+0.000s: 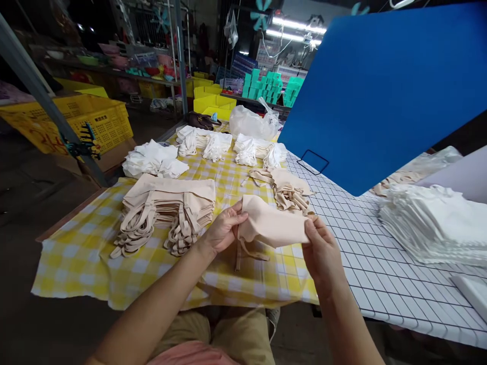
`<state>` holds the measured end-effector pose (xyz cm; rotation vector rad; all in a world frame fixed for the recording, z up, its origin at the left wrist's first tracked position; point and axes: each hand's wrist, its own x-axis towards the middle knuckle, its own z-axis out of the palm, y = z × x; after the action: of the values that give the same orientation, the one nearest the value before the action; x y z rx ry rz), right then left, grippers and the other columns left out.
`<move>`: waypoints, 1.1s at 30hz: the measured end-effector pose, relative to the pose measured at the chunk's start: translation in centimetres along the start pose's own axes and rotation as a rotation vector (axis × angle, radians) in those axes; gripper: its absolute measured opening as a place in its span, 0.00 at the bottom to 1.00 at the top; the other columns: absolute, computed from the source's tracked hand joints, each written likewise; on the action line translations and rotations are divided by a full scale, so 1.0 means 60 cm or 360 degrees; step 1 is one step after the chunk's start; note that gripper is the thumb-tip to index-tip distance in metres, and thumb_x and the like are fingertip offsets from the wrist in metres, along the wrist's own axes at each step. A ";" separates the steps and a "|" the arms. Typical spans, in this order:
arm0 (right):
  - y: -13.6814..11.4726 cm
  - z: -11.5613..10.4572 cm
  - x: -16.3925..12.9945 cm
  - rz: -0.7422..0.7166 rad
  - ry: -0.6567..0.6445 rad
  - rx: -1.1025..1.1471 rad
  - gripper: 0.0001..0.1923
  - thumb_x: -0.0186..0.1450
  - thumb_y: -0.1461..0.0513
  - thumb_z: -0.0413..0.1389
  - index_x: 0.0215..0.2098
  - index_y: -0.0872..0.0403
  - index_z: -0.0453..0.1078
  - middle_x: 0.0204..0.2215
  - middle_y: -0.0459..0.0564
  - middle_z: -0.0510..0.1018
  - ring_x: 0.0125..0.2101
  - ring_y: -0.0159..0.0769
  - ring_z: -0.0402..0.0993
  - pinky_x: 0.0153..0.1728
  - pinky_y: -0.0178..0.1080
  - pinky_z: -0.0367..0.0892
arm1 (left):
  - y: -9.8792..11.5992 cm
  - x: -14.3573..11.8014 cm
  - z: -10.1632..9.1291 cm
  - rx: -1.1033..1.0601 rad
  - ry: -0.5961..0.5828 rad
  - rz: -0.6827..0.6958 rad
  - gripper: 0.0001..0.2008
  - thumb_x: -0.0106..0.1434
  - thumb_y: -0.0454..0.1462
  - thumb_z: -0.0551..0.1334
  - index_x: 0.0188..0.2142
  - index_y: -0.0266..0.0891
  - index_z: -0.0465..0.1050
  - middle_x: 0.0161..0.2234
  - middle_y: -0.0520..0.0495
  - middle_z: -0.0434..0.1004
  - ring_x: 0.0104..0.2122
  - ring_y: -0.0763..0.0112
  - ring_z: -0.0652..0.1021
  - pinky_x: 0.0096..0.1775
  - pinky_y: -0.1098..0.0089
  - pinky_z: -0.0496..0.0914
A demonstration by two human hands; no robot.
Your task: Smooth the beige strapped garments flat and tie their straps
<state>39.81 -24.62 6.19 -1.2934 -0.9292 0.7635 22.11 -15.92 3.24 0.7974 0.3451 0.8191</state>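
Note:
Between my two hands a beige strappy bra top [276,223] is stretched out above the table, its thin straps hanging below. My left hand [225,227] pinches its left end between thumb and fingers. At the opposite end my right hand [320,242] grips the fabric the same way. A neat stack of beige bra tops [171,195] lies to the left of my left hand, with bunched straps draping toward me. Just beyond the held top is a loose pile of beige tops [291,187], crumpled together.
White strappy stacks [205,139] and a white heap [154,159] lie farther back on the yellow checked cloth [87,253]. A blue board [384,91] leans over the right side. White folded fabric [437,218] is piled on the grid-patterned cloth [384,279]. A metal post [53,96] stands left.

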 end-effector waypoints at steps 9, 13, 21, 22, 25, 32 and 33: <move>0.029 0.040 -0.003 0.0212 0.0030 0.0083 0.17 0.55 0.49 0.56 0.29 0.50 0.56 0.20 0.39 0.61 0.18 0.26 0.56 0.18 0.30 0.55 | -0.020 -0.018 -0.009 0.1697 0.0681 0.0326 0.21 0.55 0.31 0.58 0.50 0.37 0.65 0.44 0.42 0.71 0.41 0.64 0.72 0.45 0.63 0.66; 0.061 0.074 -0.003 0.0336 -0.0071 0.0196 0.19 0.51 0.49 0.59 0.27 0.51 0.58 0.19 0.39 0.61 0.18 0.26 0.58 0.20 0.30 0.57 | -0.042 -0.047 0.008 0.1752 0.0203 0.0304 0.22 0.53 0.37 0.63 0.49 0.39 0.63 0.41 0.45 0.72 0.38 0.66 0.73 0.38 0.69 0.67; 0.092 0.079 -0.002 0.0502 -0.0290 -0.0091 0.20 0.53 0.46 0.57 0.31 0.52 0.61 0.28 0.45 0.74 0.27 0.31 0.68 0.27 0.33 0.60 | -0.059 -0.044 -0.027 0.1964 0.0475 0.0049 0.05 0.58 0.35 0.56 0.28 0.36 0.67 0.24 0.52 0.69 0.26 0.72 0.69 0.28 0.74 0.59; 0.100 0.074 -0.003 0.0494 -0.0380 -0.0153 0.20 0.54 0.46 0.57 0.32 0.52 0.62 0.28 0.45 0.73 0.28 0.31 0.68 0.28 0.33 0.60 | -0.059 -0.043 -0.035 0.1980 0.0488 0.0026 0.06 0.59 0.36 0.56 0.26 0.36 0.66 0.23 0.53 0.68 0.26 0.73 0.68 0.27 0.75 0.58; 0.126 0.065 -0.008 0.0412 -0.0675 -0.0308 0.19 0.53 0.47 0.58 0.29 0.54 0.65 0.25 0.44 0.70 0.27 0.31 0.65 0.29 0.34 0.59 | -0.063 -0.044 -0.053 0.2048 0.0529 -0.0044 0.11 0.61 0.37 0.54 0.24 0.36 0.65 0.21 0.54 0.65 0.24 0.74 0.66 0.26 0.75 0.57; 0.136 0.068 -0.010 0.0224 -0.0793 -0.0414 0.18 0.56 0.48 0.55 0.26 0.54 0.64 0.21 0.43 0.65 0.24 0.30 0.60 0.25 0.34 0.56 | -0.071 -0.058 -0.056 0.2310 0.0694 0.0289 0.08 0.63 0.34 0.52 0.41 0.37 0.66 0.37 0.45 0.70 0.36 0.68 0.73 0.37 0.70 0.66; 0.133 0.070 -0.010 0.0165 -0.0807 -0.0453 0.17 0.57 0.49 0.54 0.26 0.54 0.64 0.22 0.44 0.66 0.24 0.30 0.61 0.26 0.34 0.56 | -0.067 -0.060 -0.052 0.2337 0.0670 0.0426 0.12 0.62 0.33 0.53 0.45 0.38 0.63 0.44 0.42 0.68 0.41 0.67 0.72 0.41 0.69 0.67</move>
<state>36.07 -22.18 -1.69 -1.4297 -1.4241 1.0990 20.10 -18.77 -1.91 2.0611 1.3067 0.9165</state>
